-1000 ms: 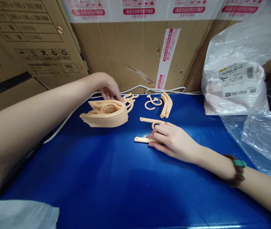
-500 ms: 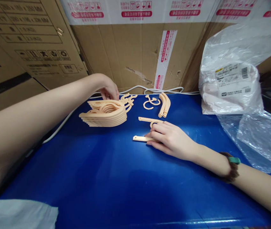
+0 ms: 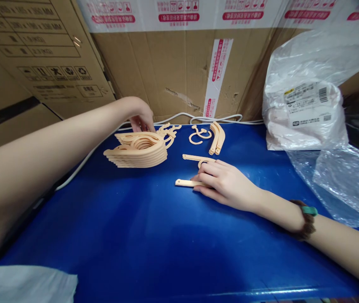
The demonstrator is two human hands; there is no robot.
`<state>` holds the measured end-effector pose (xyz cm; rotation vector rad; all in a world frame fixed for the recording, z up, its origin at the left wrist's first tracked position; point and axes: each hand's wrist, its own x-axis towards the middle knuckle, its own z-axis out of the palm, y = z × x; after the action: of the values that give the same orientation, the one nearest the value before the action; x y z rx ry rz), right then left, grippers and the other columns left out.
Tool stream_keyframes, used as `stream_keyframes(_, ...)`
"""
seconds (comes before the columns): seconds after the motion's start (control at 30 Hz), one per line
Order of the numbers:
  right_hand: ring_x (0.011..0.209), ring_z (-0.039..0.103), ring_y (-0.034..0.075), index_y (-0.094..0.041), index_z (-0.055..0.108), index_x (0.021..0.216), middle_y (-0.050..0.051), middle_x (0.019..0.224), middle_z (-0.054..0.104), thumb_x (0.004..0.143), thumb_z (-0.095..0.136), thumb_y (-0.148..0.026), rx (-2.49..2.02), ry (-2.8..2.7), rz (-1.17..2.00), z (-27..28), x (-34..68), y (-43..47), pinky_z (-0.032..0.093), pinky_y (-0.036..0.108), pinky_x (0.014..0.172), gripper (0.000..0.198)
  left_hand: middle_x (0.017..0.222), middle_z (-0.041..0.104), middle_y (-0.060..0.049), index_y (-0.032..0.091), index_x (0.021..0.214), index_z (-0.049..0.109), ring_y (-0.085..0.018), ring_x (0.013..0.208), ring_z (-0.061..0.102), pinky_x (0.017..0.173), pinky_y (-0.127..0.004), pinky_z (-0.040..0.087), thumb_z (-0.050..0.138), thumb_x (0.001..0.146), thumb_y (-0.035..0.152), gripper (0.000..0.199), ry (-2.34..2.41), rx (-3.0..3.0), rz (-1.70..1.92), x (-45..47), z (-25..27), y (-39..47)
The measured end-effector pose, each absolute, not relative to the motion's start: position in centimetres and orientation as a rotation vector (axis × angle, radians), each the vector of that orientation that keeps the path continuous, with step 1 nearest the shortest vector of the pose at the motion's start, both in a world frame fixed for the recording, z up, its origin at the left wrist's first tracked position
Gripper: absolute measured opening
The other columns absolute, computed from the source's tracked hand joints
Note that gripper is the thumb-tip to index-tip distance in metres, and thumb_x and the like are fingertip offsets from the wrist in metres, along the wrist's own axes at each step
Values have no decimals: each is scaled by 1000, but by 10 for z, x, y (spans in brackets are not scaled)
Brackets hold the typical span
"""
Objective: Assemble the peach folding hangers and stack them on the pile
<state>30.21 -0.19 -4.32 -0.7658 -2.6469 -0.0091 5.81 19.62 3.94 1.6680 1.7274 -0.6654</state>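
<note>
Bent down at the back of a stack of beige folding hangers (image 3: pixel 138 153), my left hand (image 3: pixel 142 119) has its fingers curled. Their tips are hidden behind the stack, so what they hold cannot be made out. My right hand (image 3: pixel 222 183) lies palm down with its fingers closed over a straight beige hanger arm (image 3: pixel 184 183), whose holed end sticks out to the left. Just beyond its fingers is another thin hanger arm (image 3: pixel 195 158), with a curved piece partly covered by the hand. Loose hanger hooks (image 3: pixel 169 134) lie in a pile right of the stack.
More hooks (image 3: pixel 200 135) and a few curved hanger arms (image 3: pixel 217 139) lie at the back of the blue table (image 3: pixel 128 235). A white cable (image 3: pixel 182 114) runs along the cardboard boxes (image 3: pixel 166 63). On the right stands a plastic-wrapped package (image 3: pixel 305 113) with loose film.
My left hand has shifted very slightly to the left behind the stack. The right hand stays in place on the hanger arm. The whole view has drifted a little.
</note>
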Motion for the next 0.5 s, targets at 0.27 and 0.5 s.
stream_keyframes(0.27, 83, 57, 19, -15, 66, 97, 7, 88, 62, 99, 44, -31, -759, -2651, -14, -43, 302, -2, 42, 31, 75, 27, 92, 73, -11, 8, 101, 68, -29, 100, 66, 85, -38, 53, 70, 84, 40, 36, 1684, 1601, -666, 55, 42, 194)
stream_keyframes(0.5, 87, 57, 19, -14, 66, 97, 7, 89, 62, 98, 45, -31, -765, -2648, 26, -43, 302, -1, 42, 31, 78, 27, 121, 59, -9, 15, 122, 56, -23, 103, 62, 86, -43, 54, 59, 94, 34, 34, 1669, 1672, -639, 52, 38, 192)
